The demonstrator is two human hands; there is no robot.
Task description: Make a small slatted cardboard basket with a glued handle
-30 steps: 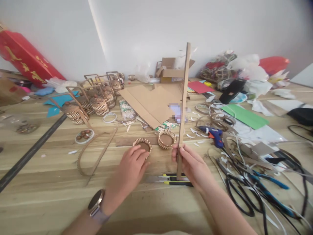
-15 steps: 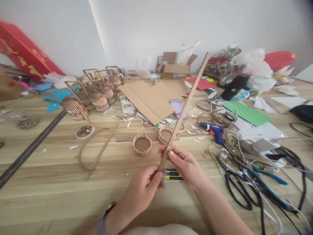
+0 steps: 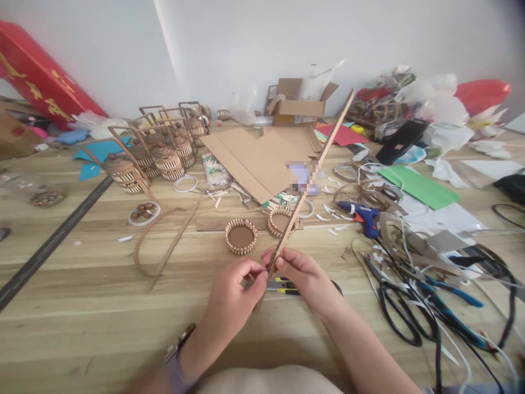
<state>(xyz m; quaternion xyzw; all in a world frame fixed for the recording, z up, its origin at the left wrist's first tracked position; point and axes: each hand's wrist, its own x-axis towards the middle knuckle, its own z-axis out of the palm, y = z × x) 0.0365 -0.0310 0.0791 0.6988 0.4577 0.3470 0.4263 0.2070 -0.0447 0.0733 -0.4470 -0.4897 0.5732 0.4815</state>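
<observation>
A long narrow cardboard strip (image 3: 305, 192) slants up and away to the right, held near its lower end. My left hand (image 3: 238, 293) pinches that end between thumb and fingers. Just above it, my right hand (image 3: 309, 276) grips the strip too, thumb on the near side. Beyond the hands, a round tray edged with short sticks (image 3: 241, 237) sits on the wooden table. A similar stick-edged tray (image 3: 279, 221) stands to its right, partly behind the strip. Under the hands lies a yellow-and-black tool (image 3: 283, 285), partly hidden.
Several small handled baskets (image 3: 168, 161) stand at back left. A blue glue gun (image 3: 363, 216), black-handled scissors (image 3: 400, 312) and tangled strips lie on the right. Flat cardboard (image 3: 250, 164) lies behind the trays. A curved strip (image 3: 137, 251) rests left of them.
The strip has turned in my fingers, so its thin edge now shows more than its flat face. My left fingers have shifted at its lower end. The view has moved slightly.
</observation>
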